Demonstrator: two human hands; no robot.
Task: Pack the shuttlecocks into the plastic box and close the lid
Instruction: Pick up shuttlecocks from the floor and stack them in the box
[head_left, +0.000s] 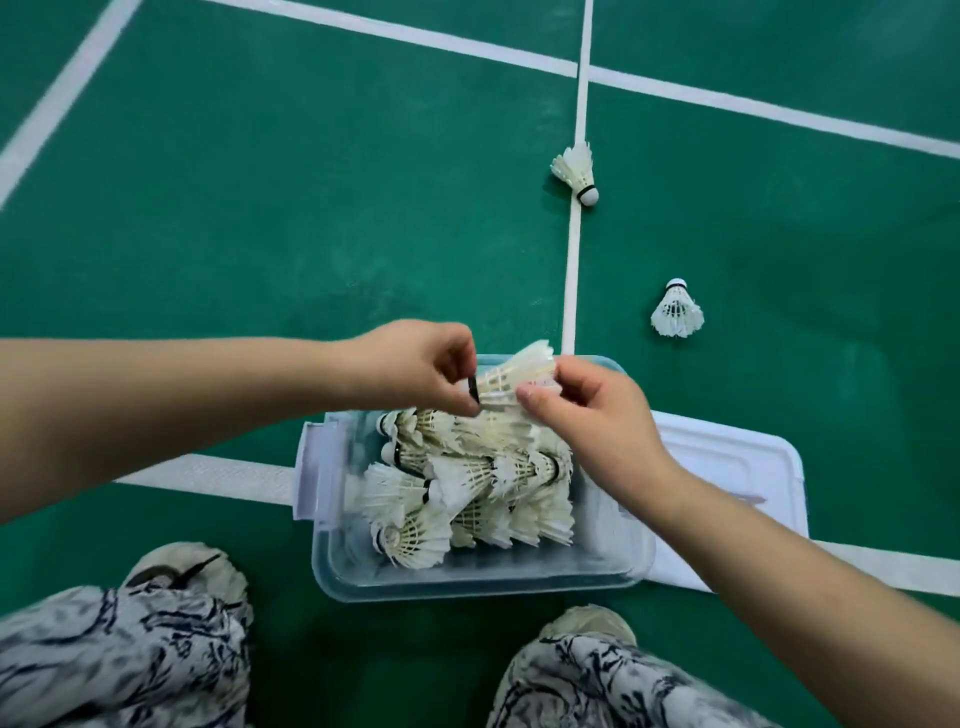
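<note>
Knees in grey patterned trousers (119, 660) and pale shoes (182, 566) fill the bottom edge, so the person seems to be squatting right over the work. Above the far end of the clear plastic box (467, 584), both hands hold one white feather shuttlecock (514, 371) on its side. The left hand (415, 366) pinches the cork end, at its black band, between thumb and curled fingers, and the right hand (592, 415) grips the feather skirt with thumb and fingertips. I judge this two-handed hold is for turning it, so that it lies flat like the others. Below it, a pile of white shuttlecocks (467, 483) lies in the box, most on their sides, with free space at the near wall. A pale latch (314, 467) stands open on the box's left side. The white plastic lid (727, 457) lies flat on the floor just beside the box on the right, probably kept within reach for closing. Further out, on the green court floor (260, 208), two more are not yet packed: the far shuttlecock (576, 169) on a white line (574, 260), and the near shuttlecock (677, 312) with its cork pointing away. No brand or writing can be read.
</note>
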